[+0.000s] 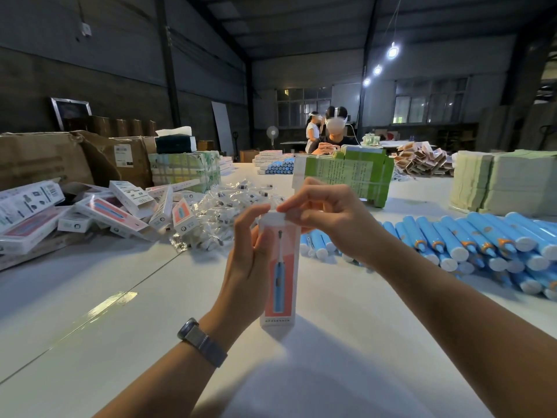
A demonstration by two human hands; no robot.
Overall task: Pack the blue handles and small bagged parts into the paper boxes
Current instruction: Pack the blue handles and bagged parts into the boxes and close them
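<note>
Paper box (280, 276), white with a pink panel showing a blue toothbrush, stands upright on the white table (120, 327), bottom end resting on the surface, at centre of view. Left hand (250, 267) grips the box body from its left side, fingers curled round the upper part, thumb near the top edge. Right hand (328, 218) is above the box, fingertips pinching at the white top flap; whether the flap is fully tucked cannot be told. A watch (201, 342) sits on the left wrist. Blue handles (470, 245) lie stacked in a pile to the right, white end caps facing the camera, some just behind the right wrist. Small bagged parts (223, 212) form a clear heap left of the box, on the table behind the left hand. Finished boxes (99, 209) lie jumbled further left. Green flat-pack bundle (355, 173) stands behind the hands. A second person (334, 131) sits at the far end of the table.
</note>
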